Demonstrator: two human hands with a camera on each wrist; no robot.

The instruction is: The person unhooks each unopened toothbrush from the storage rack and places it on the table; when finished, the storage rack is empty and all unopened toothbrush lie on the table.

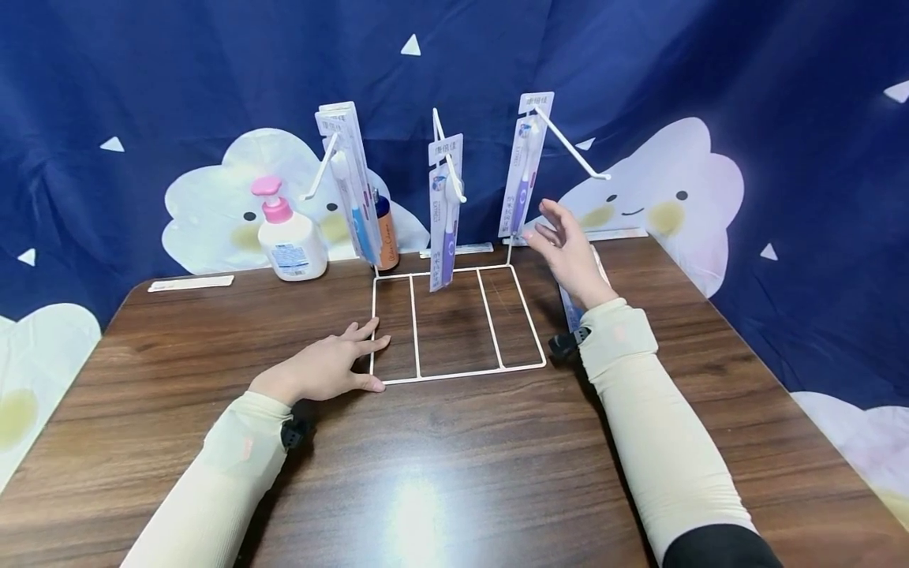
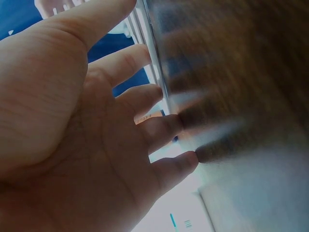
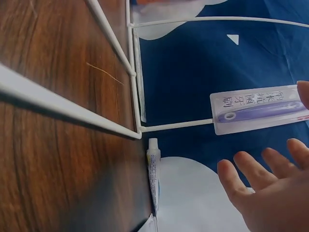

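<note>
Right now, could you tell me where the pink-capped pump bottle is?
In the head view, the pump bottle stands at the table's back left, left of the wire rack.

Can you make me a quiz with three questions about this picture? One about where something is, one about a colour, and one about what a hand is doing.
1. Where is the left hand?
A. flat on the table beside the rack
B. on the soap bottle
C. in the air

2. What colour is the pump of the soap bottle?
A. green
B. pink
C. black

3. What is the right hand doing?
A. gripping a cup
B. making a fist
C. open, near the right toothbrush pack

Answers:
1 A, it lies flat at the rack's left corner.
2 B, the pump is pink.
3 C, its fingers are spread and hold nothing.
</note>
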